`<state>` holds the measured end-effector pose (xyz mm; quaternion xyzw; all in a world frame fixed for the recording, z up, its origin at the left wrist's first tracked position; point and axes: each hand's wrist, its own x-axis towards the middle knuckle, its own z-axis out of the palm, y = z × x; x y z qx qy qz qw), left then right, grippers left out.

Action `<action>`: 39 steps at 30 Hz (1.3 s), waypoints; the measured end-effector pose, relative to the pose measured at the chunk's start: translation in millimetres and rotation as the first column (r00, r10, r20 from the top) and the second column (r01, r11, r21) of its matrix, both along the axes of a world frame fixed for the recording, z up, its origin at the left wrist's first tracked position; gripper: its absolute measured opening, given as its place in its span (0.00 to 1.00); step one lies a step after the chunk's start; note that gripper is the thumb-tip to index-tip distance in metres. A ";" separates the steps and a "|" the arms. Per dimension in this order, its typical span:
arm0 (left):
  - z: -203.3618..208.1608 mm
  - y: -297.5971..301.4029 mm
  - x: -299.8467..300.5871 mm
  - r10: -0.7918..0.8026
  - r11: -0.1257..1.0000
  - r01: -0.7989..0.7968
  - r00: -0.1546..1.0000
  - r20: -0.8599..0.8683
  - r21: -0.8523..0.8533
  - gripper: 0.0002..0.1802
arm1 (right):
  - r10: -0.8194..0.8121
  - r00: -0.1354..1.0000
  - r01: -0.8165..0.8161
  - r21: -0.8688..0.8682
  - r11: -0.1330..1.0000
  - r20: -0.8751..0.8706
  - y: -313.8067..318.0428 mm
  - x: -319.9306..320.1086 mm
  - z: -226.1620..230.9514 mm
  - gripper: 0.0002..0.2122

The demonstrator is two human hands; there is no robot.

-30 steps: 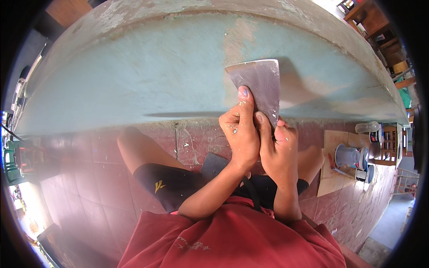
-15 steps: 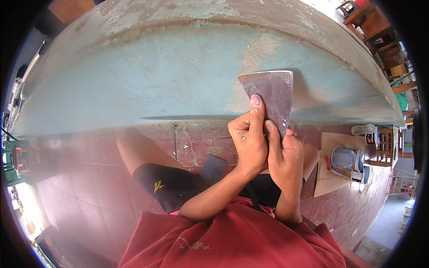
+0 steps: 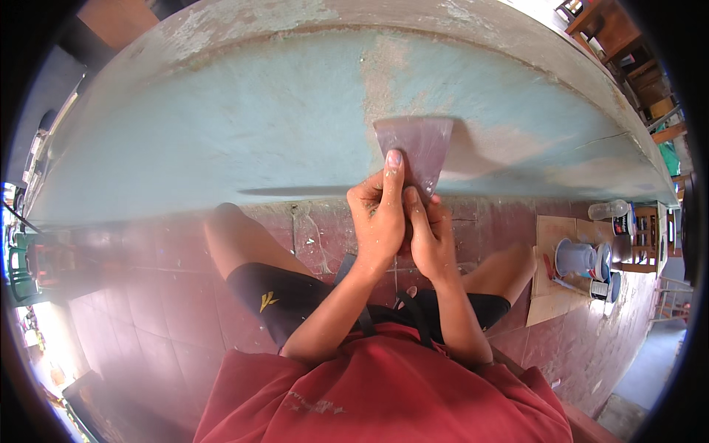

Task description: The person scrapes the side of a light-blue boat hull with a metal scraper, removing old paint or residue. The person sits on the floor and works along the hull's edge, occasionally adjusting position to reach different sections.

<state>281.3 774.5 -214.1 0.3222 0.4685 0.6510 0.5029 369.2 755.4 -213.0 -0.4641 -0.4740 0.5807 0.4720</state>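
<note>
Both hands grip a wide putty knife (image 3: 416, 146) with a dull grey-purple trapezoid blade. Its broad edge meets the pale blue painted wall face (image 3: 221, 125), beside bare, scraped patches. My left hand (image 3: 378, 221) is closed round it with the thumb laid along the blade. Close against it, my right hand (image 3: 430, 240) wraps the lower end, thumb pointing up. The fingers cover the handle, so its shape is hidden. Small pale flecks cling to my left hand.
Reddish floor tiles (image 3: 162, 310) lie below the wall. At the right, a sheet of cardboard (image 3: 543, 303) bears a plastic tub (image 3: 574, 258) and several containers; a clear jar (image 3: 609, 210) lies close by. Wooden furniture (image 3: 609, 33) stands at the upper right. My bent knees flank my hands.
Both hands and the putty knife have shifted left, and the blade looks smaller, farther from me. More of the scraped patch shows above it. The whole view has turned slightly.
</note>
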 end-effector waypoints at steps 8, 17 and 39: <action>-29.6 -8.5 -13.6 -0.129 0.992 0.129 0.987 0.095 0.010 0.24 | -0.088 0.984 0.084 -0.028 0.996 -0.152 -13.3 -21.5 -58.8 0.18; -27.5 -5.2 -21.3 -0.132 0.990 0.130 0.990 -0.046 -0.056 0.26 | -0.170 0.985 0.166 0.072 0.983 0.044 -9.4 -31.3 -66.4 0.18; -0.1 11.4 -27.9 -0.016 0.995 0.033 0.985 -0.174 0.096 0.29 | -0.182 0.976 0.201 0.172 0.964 -0.119 9.1 -45.2 -34.0 0.13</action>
